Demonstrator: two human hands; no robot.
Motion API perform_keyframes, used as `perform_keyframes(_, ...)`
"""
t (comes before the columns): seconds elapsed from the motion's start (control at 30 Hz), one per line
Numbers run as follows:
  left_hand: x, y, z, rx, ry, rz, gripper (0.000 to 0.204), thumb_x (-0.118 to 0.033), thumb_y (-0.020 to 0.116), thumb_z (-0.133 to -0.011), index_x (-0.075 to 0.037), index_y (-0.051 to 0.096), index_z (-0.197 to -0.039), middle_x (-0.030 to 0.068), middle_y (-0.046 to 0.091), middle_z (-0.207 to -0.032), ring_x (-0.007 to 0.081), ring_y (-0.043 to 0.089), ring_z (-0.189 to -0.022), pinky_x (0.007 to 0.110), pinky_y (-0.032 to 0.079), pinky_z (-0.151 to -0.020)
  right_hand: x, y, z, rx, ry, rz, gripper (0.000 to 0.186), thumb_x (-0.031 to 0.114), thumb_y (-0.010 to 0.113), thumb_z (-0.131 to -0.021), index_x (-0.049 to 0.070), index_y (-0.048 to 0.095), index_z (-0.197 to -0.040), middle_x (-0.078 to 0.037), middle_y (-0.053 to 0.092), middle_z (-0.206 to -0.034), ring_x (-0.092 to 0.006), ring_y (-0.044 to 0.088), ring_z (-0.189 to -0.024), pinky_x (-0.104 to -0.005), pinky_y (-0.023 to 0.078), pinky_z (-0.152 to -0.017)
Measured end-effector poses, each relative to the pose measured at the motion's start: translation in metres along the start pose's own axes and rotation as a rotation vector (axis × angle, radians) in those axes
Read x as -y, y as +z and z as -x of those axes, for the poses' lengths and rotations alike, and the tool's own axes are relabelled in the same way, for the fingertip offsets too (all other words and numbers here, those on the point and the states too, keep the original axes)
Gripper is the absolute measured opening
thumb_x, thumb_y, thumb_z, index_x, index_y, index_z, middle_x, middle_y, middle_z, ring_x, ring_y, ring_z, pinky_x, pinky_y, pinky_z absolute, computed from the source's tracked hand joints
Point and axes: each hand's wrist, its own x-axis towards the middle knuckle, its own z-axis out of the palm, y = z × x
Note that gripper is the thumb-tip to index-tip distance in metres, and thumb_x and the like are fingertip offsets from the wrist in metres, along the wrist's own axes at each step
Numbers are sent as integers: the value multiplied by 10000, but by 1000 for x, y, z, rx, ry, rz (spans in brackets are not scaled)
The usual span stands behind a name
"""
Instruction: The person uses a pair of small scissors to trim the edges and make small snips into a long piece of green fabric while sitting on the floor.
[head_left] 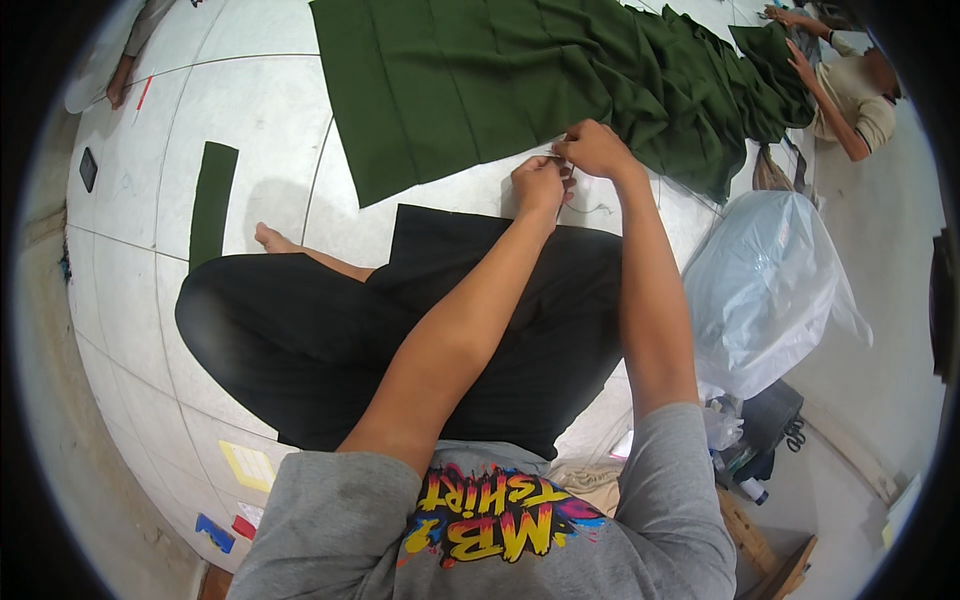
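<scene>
My left hand point(540, 187) and right hand point(600, 152) meet, fingers curled; cannot tell what, if anything, they grip. Green cloth point(430, 95) lies spread just beyond, on the far side. Step, I judge: fine fingertip work; next move calls for steadiness.

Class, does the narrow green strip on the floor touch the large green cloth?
No, white floor tiles show between the narrow green strip and the large green cloth.
</scene>
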Motion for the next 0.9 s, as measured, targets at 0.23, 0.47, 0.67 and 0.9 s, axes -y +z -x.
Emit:
perform_keyframes(0.23, -5, -31, 0, 349, 143, -508, 226, -201, 666, -948, -20, 731, -1065, 78, 738, -943, 137, 698, -826, 259, 530, -684, -26, -7, 20, 122, 131, -219, 381, 368, 781, -714, -8, 773, -783, -186, 747, -798, -296, 731, -757, -394, 552, -736)
perform_keyframes(0.47, -114, -105, 29, 228, 738, -1776, 575, -300, 730, -876, -123, 562, -1396, 187, 458, -1514, 358, 400, -1427, 476, 412, -1108, -73, -15, 43, 67, 209, -53, 237, 226, 768, -727, 2, 767, -804, -97, 736, -739, -179, 648, -620, -354, 502, -535)
perform_keyframes(0.67, -168, -198, 26, 0, 296, -2281, 1006, -617, 679, -861, -391, 66, -1626, 28, -35, -1718, 339, 72, -1571, 693, 338, -1108, -48, -24, 59, 53, 241, -354, 240, 235, 787, -764, 21, 758, -867, -85, 717, -709, -124, 544, -527, -326, 376, -407)
perform_keyframes(0.9, -204, -236, 25, -194, 300, -2275, 931, -866, 375, -860, -394, 123, -1623, 105, 72, -1708, 357, 125, -1561, 664, 319, -1134, -18, -1, 39, -197, 67, -212, 205, 227, 772, -771, 54, 751, -879, -161, 750, -879, -331, 722, -902, -416, 550, -833)
